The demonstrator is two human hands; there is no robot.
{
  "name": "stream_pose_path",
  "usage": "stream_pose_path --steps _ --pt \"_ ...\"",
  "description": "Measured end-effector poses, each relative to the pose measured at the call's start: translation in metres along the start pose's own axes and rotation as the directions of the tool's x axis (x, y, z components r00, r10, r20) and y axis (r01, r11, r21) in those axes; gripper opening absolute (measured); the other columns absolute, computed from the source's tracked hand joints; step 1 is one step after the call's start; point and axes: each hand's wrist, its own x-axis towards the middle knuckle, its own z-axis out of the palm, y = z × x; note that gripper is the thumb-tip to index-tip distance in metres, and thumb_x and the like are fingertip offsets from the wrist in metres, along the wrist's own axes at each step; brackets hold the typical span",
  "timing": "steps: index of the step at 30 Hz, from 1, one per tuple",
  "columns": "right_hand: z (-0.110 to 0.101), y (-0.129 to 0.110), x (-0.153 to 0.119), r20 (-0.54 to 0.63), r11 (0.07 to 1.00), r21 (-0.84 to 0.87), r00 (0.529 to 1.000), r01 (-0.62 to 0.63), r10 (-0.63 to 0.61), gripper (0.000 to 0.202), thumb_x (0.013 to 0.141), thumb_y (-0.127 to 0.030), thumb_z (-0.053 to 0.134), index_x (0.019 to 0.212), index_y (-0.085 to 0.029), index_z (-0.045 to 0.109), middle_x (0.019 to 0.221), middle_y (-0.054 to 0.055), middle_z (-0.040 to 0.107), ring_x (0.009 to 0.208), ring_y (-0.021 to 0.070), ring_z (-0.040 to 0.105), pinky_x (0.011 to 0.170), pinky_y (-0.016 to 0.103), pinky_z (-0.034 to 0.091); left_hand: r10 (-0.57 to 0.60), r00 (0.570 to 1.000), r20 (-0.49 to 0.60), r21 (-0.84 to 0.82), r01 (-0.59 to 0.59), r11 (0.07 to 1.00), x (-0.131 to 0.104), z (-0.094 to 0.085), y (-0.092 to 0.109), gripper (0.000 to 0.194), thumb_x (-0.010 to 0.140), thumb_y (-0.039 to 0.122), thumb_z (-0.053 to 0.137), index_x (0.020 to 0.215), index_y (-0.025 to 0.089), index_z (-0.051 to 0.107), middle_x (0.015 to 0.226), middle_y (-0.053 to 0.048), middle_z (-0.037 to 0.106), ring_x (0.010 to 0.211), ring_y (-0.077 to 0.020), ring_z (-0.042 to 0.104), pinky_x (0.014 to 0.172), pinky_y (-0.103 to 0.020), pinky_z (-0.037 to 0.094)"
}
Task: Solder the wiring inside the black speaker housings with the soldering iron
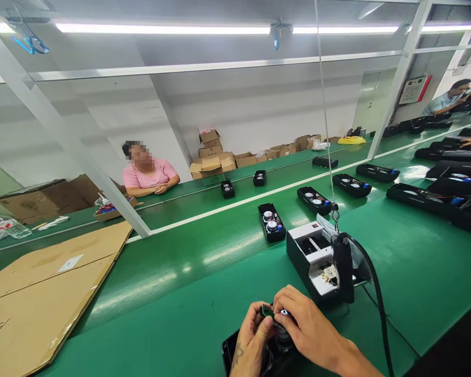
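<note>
Pinching a small green circuit board [266, 311] between thumb and fingers, the left hand [252, 335] sits over a black speaker case [276, 358] on the green table [157, 324]. The right hand [306, 329] has its fingertips at the board's side; whether they clamp it, I cannot tell. Beyond, a black screwdriver [342, 269] hangs before a black-and-white box [298, 255].

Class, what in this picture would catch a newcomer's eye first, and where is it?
Low in the picture, the left hand and right hand meet at a small green piece over a black case. Right of centre, a black tool hangs from a cable by a black-and-white box. Beyond, at left, a person in pink rests both arms on the green surface.
</note>
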Motion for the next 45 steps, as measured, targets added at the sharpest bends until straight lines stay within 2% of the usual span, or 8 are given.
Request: stream_pose_path --steps 11,16,22,27,29,33,38,45 --pt "-0.012 -0.012 0.012 0.078 0.875 0.389 0.957 -0.286 0.278 0.010 0.083 -0.028 0.062 0.083 -0.020 0.068 0.085 0.002 0.068 0.079 0.0170 0.057 0.073 0.031 0.041 0.035 0.997 -0.068 0.493 0.004 0.870 -0.003 0.011 0.011 0.036 0.096 0.047 0.060 0.123 0.023 0.064 0.117 -0.005 0.076 0.105 -0.0208 0.070 0.098 -0.029 0.052" --pt "-0.016 0.004 0.038 0.250 0.646 0.589 0.870 -0.486 0.426 0.035 0.068 -0.047 0.071 0.084 -0.016 0.066 0.069 0.000 0.059 0.060 0.0107 0.046 0.057 0.026 0.030 0.058 0.996 -0.070 0.509 -0.014 0.860 -0.002 0.006 0.008 0.042 0.094 0.044 0.062 0.130 0.024 0.067 0.129 -0.007 0.075 0.116 -0.0227 0.070 0.106 -0.030 0.051" --pt "-0.010 0.028 0.046 0.255 0.684 0.479 0.833 -0.550 0.491 0.037 0.065 -0.049 0.068 0.083 -0.019 0.060 0.062 -0.003 0.054 0.057 0.0117 0.046 0.054 0.026 0.030 0.077 0.986 -0.146 0.388 -0.014 0.921 -0.007 0.009 0.002 0.050 0.090 0.054 0.070 0.127 0.021 0.070 0.120 -0.007 0.078 0.111 -0.0246 0.072 0.100 -0.030 0.054" --pt "-0.015 0.032 0.038 0.091 0.871 0.173 0.888 -0.460 0.451 0.011 0.073 -0.029 0.070 0.076 -0.018 0.071 0.075 0.005 0.069 0.073 0.0199 0.060 0.072 0.036 0.044 0.028 0.993 -0.112 0.175 -0.008 0.984 -0.009 0.008 -0.004 0.058 0.090 0.066 0.072 0.127 0.022 0.070 0.129 -0.011 0.076 0.118 -0.0276 0.070 0.106 -0.035 0.054" --pt "-0.020 0.027 0.033 0.015 0.910 0.038 0.911 -0.413 0.412 0.026 0.078 -0.022 0.069 0.100 -0.018 0.080 0.100 0.010 0.076 0.093 0.0277 0.066 0.088 0.043 0.048 -0.012 0.999 -0.043 0.048 0.014 0.999 -0.008 0.003 -0.009 0.061 0.090 0.066 0.073 0.131 0.021 0.069 0.133 -0.013 0.074 0.121 -0.0289 0.070 0.107 -0.039 0.055" --pt "-0.023 0.014 0.025 -0.038 0.987 -0.128 0.995 -0.101 0.097 0.067 0.085 -0.010 0.063 0.151 -0.021 0.060 0.147 0.011 0.063 0.134 0.0269 0.058 0.116 0.044 0.046 -0.051 0.998 -0.028 -0.149 0.046 0.988 -0.004 -0.006 -0.019 0.060 0.089 0.061 0.078 0.133 0.020 0.070 0.132 -0.014 0.075 0.124 -0.0307 0.070 0.110 -0.044 0.055" --pt "-0.008 0.020 0.029 0.086 0.955 -0.132 0.963 0.267 -0.257 0.037 0.100 -0.009 0.056 0.127 -0.027 0.074 0.138 0.002 0.071 0.137 0.0218 0.055 0.114 0.040 0.048 -0.083 0.995 -0.061 -0.215 0.069 0.974 -0.007 -0.006 -0.019 0.061 0.083 0.058 0.086 0.131 0.022 0.075 0.141 -0.014 0.071 0.133 -0.0359 0.065 0.115 -0.050 0.053" --pt "-0.005 0.031 0.031 0.055 0.925 -0.217 0.950 0.313 -0.309 0.011 0.102 -0.017 0.066 0.095 -0.022 0.072 0.105 -0.002 0.078 0.123 0.0228 0.062 0.105 0.043 0.043 -0.099 0.981 -0.167 -0.253 0.054 0.966 -0.011 0.014 -0.003 0.058 0.075 0.060 0.091 0.118 0.022 0.080 0.125 -0.008 0.076 0.113 -0.0242 0.070 0.102 -0.036 0.058"
